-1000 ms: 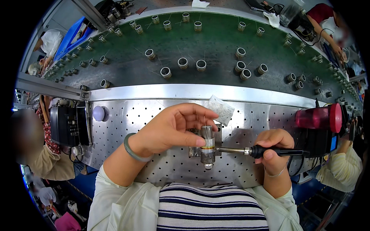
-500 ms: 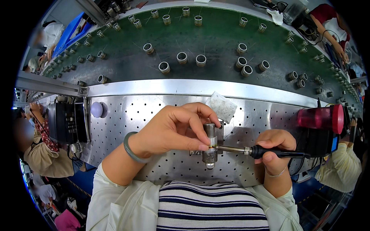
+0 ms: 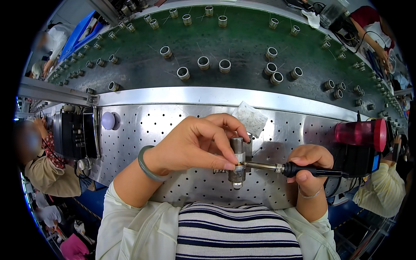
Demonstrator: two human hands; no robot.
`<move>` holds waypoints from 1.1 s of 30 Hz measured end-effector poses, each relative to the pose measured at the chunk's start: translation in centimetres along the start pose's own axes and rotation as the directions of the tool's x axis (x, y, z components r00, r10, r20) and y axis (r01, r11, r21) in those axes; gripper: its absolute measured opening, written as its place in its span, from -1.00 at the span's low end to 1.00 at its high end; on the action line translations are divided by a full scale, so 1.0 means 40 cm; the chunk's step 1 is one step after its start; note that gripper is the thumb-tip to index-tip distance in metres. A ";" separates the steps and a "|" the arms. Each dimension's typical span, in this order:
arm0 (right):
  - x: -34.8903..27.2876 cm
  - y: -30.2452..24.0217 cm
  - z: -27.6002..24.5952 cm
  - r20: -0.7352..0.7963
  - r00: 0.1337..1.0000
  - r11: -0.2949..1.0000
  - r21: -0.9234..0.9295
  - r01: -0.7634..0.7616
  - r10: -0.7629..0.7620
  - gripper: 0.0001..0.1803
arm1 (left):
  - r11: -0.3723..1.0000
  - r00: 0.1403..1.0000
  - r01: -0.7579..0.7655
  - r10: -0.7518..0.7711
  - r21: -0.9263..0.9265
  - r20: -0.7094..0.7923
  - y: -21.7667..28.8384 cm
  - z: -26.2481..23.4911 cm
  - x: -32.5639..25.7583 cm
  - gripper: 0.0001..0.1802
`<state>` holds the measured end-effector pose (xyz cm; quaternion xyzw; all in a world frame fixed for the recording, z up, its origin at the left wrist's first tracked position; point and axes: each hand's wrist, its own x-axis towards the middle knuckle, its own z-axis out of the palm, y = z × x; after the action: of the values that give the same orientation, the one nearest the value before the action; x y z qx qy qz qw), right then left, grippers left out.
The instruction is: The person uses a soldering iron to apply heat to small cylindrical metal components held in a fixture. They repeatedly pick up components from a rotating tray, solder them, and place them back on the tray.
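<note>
In front of me stands a metal cylinder point(image 3: 237, 147) with a bright ring around its middle and a rounded tip at the near end. My left hand point(image 3: 203, 145) is at its left side, thumb and index finger pinched together against the ring; what lies between them is too small to make out. Another finger of that hand reaches over behind the cylinder's top. With my right hand point(image 3: 310, 167) I grip the black handle of a soldering iron point(image 3: 284, 168). Its metal shaft points left, and the tip touches the cylinder at the ring, close to my left fingertips.
A small metal block point(image 3: 248, 149) sits behind the cylinder. Beyond are a whitish pad point(image 3: 250, 119) and a green belt point(image 3: 143, 73) carrying several metal rings with thin wires. A red cup point(image 3: 359, 133) lies at the right, a purple knob point(image 3: 108, 121) and black device point(image 3: 69, 134) at the left.
Both hands, the soldering iron and the cylinder hold nearly the same places. The view has shifted very slightly.
</note>
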<state>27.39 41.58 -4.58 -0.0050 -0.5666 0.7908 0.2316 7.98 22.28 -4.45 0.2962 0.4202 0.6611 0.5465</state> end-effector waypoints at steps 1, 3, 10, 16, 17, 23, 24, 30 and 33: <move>-0.001 0.000 -0.002 0.003 1.000 1.000 -0.007 0.002 -0.002 -0.77 | 1.000 1.000 -0.013 0.013 0.016 0.027 -0.002 -0.004 0.002 -0.78; -0.001 0.000 -0.006 0.009 1.000 1.000 -0.021 0.001 -0.001 -0.77 | 0.998 0.996 -0.042 0.038 0.047 0.080 -0.007 -0.015 0.004 -0.72; 0.007 -0.002 -0.004 0.041 0.999 0.997 -0.074 0.037 -0.034 -0.77 | 0.968 0.980 0.200 -0.194 -0.154 0.053 0.022 0.004 0.010 -0.34; 0.003 0.002 -0.014 0.070 0.997 0.995 -0.087 0.048 -0.042 -0.76 | 0.962 0.971 0.238 -0.236 -0.136 0.034 0.021 0.002 0.010 -0.32; 0.002 0.001 -0.013 0.067 0.997 0.994 -0.098 0.046 -0.040 -0.76 | 0.959 0.969 0.246 -0.244 -0.141 0.036 0.023 0.001 0.010 -0.31; -0.003 -0.004 -0.015 0.061 0.997 0.985 -0.167 0.054 -0.044 -0.78 | 0.962 0.970 0.242 -0.241 -0.130 0.023 0.025 0.010 0.013 -0.25; -0.002 -0.005 -0.014 0.057 0.997 0.985 -0.162 0.054 -0.045 -0.78 | 0.963 0.971 0.239 -0.239 -0.121 0.016 0.023 0.013 0.014 -0.23; -0.005 -0.014 -0.016 -0.081 0.997 1.000 -0.027 0.013 -0.015 -0.80 | 0.959 0.972 0.232 -0.225 -0.164 0.062 0.010 -0.019 0.012 -0.18; -0.003 -0.015 -0.015 -0.091 0.996 1.000 0.000 -0.006 0.006 -0.79 | 0.939 0.969 0.246 -0.242 -0.242 0.047 0.013 -0.021 0.015 -0.18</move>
<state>27.88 42.23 -4.30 -0.0427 -0.5553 0.7905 0.2547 6.87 22.63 -4.43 0.1773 0.3639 0.6328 0.6601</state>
